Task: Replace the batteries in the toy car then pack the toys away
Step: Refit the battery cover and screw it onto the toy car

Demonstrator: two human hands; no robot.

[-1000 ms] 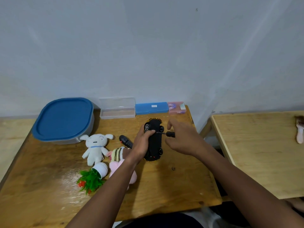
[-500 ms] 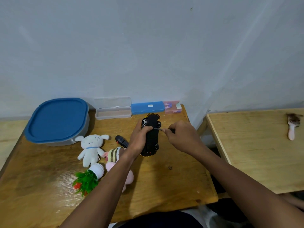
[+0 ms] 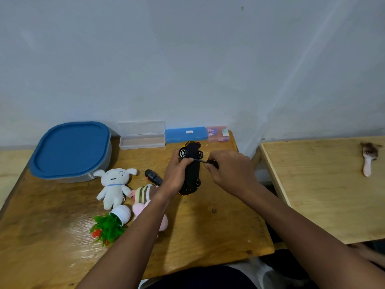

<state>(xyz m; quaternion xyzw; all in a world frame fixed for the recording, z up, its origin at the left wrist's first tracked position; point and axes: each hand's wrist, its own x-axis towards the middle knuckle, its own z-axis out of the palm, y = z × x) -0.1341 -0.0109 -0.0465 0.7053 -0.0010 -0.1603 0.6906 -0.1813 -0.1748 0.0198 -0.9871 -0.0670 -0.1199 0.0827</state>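
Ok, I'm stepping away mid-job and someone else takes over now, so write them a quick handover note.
Left hand grips the toy car, underside toward the camera.
Right hand holds a small screwdriver, tip at the car's underside.
The white plush, pink plush and toy plant lie on the table left of the car; the blue-lidded container at back left is closed.
Done: nothing visibly finished; the battery cover's state cannot be told.
Left: open cover, swap batteries, refit, pack toys away.
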